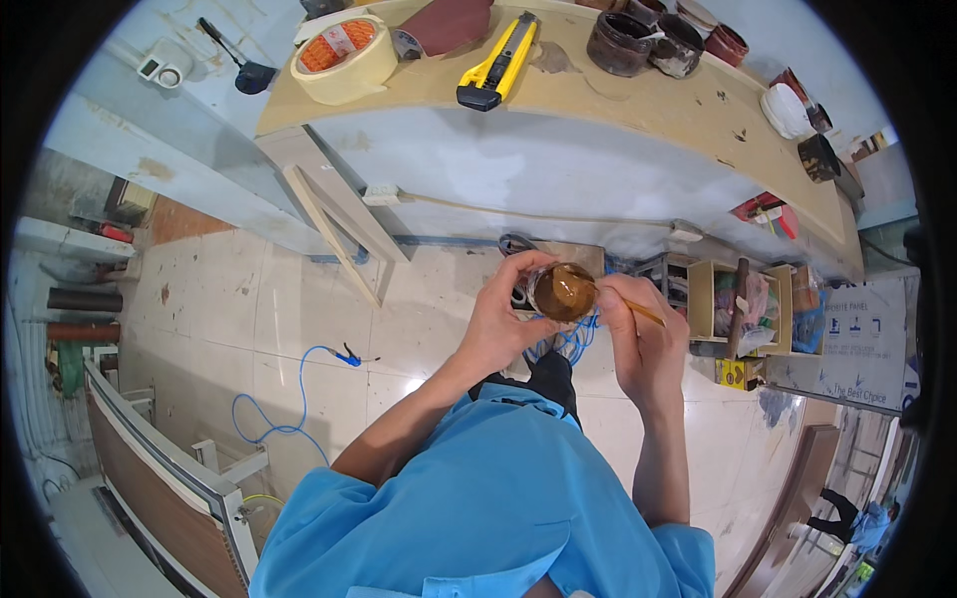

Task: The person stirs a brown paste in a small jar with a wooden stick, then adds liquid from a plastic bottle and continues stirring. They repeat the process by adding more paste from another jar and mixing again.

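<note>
My left hand (503, 319) grips a small open jar (560, 291) filled with glossy brown paste, held in front of my chest. My right hand (638, 324) pinches a thin wooden stick (638, 311) whose tip dips into the jar's paste. Both hands hover above the tiled floor, just below the edge of a curved wooden worktop (648, 105).
On the worktop lie a roll of masking tape (344, 60), a yellow utility knife (498, 62), several dark paint pots (648, 40) and a white lid (786, 110). A blue cable (289, 399) trails on the floor. Wooden boxes (743, 304) with a hammer stand at right; panels lean at left.
</note>
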`<state>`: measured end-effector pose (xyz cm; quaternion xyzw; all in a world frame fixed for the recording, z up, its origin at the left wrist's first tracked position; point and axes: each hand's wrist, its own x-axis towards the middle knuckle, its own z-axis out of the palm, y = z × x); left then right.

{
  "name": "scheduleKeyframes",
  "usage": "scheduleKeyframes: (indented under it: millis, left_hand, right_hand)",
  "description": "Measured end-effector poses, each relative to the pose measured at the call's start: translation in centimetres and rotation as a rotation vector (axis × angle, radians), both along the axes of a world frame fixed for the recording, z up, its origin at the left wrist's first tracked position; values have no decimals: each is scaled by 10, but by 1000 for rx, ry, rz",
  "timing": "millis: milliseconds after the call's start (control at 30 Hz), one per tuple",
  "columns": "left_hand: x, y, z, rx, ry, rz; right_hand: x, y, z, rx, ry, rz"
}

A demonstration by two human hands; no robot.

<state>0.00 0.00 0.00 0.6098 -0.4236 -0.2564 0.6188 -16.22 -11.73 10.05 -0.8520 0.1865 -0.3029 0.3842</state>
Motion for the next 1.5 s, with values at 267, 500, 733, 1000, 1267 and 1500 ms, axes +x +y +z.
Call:
scheduleKeyframes:
  millis: [267, 500, 733, 1000, 1267, 1500]
  left_hand:
    - [-10, 0, 2, 33, 89, -19]
    - [-4, -1, 2, 46, 4, 12]
    - [4, -2, 6, 69, 11, -15]
    - [5, -4, 4, 64, 16, -22]
    - [-2, -1, 6, 68, 4, -2]
    - [-3, -1, 6, 74, -1, -5]
  right_hand:
    - [3, -2, -4, 60, -84, 95]
    - [-5, -3, 8, 167, 107, 62]
    - [8, -16, 6, -12, 79, 0]
    - [15, -12, 3, 121, 15, 67]
    - [6, -10, 4, 206, 71, 138]
    - [0, -14, 4, 5, 88, 68]
